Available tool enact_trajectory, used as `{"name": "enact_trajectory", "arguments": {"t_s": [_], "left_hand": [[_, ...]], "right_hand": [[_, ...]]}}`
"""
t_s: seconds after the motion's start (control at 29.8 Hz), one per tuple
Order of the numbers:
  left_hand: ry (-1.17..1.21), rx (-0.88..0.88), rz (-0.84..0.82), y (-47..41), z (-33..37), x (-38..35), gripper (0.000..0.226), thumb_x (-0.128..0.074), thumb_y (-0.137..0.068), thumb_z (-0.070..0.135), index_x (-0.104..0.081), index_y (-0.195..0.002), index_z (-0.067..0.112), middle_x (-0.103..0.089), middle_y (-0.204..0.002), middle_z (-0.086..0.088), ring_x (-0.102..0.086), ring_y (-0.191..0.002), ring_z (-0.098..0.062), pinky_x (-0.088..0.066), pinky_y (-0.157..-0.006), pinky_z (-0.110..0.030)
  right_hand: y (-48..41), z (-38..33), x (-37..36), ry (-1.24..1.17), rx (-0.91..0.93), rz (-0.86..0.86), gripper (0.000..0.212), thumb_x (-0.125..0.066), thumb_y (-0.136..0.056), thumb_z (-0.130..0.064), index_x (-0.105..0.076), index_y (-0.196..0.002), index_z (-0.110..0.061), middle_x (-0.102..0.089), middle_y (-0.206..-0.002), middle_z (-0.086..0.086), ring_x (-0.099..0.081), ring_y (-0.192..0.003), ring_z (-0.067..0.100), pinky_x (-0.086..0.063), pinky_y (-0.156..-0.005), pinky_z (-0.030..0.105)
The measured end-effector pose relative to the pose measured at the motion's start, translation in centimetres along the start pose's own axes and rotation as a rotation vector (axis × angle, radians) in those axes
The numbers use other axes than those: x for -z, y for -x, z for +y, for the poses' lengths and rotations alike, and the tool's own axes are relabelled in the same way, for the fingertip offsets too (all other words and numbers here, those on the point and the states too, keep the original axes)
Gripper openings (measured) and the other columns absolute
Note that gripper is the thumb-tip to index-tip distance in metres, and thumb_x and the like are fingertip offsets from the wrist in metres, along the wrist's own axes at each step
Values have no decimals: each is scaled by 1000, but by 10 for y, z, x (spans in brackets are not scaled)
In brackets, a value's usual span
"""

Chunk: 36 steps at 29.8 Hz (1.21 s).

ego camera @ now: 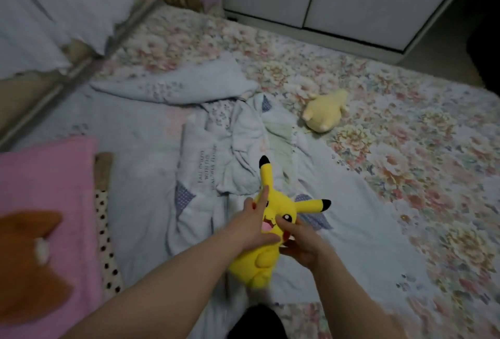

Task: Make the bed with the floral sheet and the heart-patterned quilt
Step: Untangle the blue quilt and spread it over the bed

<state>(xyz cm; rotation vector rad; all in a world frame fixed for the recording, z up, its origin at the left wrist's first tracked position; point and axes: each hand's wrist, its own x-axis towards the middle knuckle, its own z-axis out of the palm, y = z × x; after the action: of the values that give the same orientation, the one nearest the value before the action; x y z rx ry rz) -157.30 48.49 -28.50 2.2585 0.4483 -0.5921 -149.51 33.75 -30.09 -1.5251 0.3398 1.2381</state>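
Where the bed runs up to the left edge, a fuzzy orange plush (27, 257) sits blurred on a soft pink blanket (48, 176), with a strip of cream fabric dotted in black (107, 252) lying along the blanket's right side. Above them a white padded pillow (40, 14) leans by the wall. Next comes the quilt (151, 190) – pale blue, puffy, with small purple patches and a line of printed lettering. It lies flat toward the left and is bunched into a crumpled heap at the middle of the bed. Over that heap the person holds a bright yellow plush toy (284, 207), which has smooth pile, long black-tipped ears and an open pink mouth. The left hand (254, 228) grips it with the thumb across the face and the index finger laid straight along one ear. The right hand (300, 241) pinches the cheek with curled fingers. Farther right a pale yellow plush (324, 111), rounded and squat, lies on the floral sheet (405, 149). The sheet's faded pink and cream blooms cover the mattress on the far and right sides, and the quilt rests on top of it. Beyond the bed stands a white wardrobe (351, 0) – its doors closed.
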Motion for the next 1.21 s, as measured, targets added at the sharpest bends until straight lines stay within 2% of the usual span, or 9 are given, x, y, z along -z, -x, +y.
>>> {"name": "enact_trajectory", "arguments": {"t_s": [0.17,0.3,0.5,0.74,0.84,0.94,1.01,1.11,1.21], "left_hand": [[54,106,199,82,-63,64,117,-66,-85,57,35,-142,43,-13,-155,-20,-57,-113,-35,-48,-86,-39],[121,193,339,145,-97,94,113,-64,-87,55,32,-146,41,-5,-159,-18,-48,-127,-38,-42,-95,-41],[180,277,519,221,-141,112,109,-62,-88,54,30,-147,41,-22,-143,-14,-58,-101,-38,-43,-76,-39],[308,480,757,299,-214,110,106,-59,-88,20,26,-150,29,-21,-149,-16,-43,-125,-41,-42,-94,-42],[383,469,766,293,-229,107,103,-59,-89,21,23,-152,23,-20,-153,-15,-44,-127,-39,-42,-97,-42],[263,492,711,267,-239,123,100,-59,-91,34,18,-154,19,-32,-143,-11,-44,-124,-31,-40,-99,-38],[96,493,692,256,-243,141,95,-57,-92,33,11,-156,16,-34,-142,-8,-41,-125,-27,-35,-99,-35],[-66,422,682,217,-262,164,83,-54,-94,26,-2,-157,17,-26,-153,-8,-30,-137,-27,-26,-109,-35],[-96,431,569,186,-278,162,79,-52,-96,18,-2,-158,22,-5,-162,-11,-18,-147,-28,-25,-116,-41]], "right_hand": [[21,-25,-116,199,79,-159,40,-74,-86,-34,-58,-122,-29,-68,-118,7,-64,-108,34,-53,-92,57],[51,-34,-192,314,117,-214,38,-73,-88,-32,-57,-122,-28,-65,-117,7,-62,-109,32,-52,-93,53],[80,-27,-278,433,140,-323,31,-74,-86,-32,-60,-114,-33,-67,-112,2,-62,-108,29,-53,-88,45],[92,38,-407,600,413,-366,70,-92,-65,-36,-54,-122,-24,-68,-115,4,-68,-102,20,-57,-78,37],[78,50,-423,657,507,-240,99,-92,-46,-58,-45,-128,-28,-65,-117,-1,-66,-103,18,-57,-84,44],[57,35,-428,705,639,-131,91,-84,-54,-48,-44,-130,-20,-62,-109,1,-63,-98,19,-55,-82,42],[45,21,-433,786,710,-52,101,-71,-49,-60,-42,-135,-14,-62,-112,7,-62,-101,25,-54,-83,43],[-2,4,-441,866,673,27,108,-61,-55,-71,-32,-144,-16,-56,-124,17,-59,-108,35,-53,-84,46],[-35,4,-441,954,552,-61,105,-66,-73,-58,-17,-154,-12,-51,-137,21,-55,-119,36,-50,-88,39]]}}
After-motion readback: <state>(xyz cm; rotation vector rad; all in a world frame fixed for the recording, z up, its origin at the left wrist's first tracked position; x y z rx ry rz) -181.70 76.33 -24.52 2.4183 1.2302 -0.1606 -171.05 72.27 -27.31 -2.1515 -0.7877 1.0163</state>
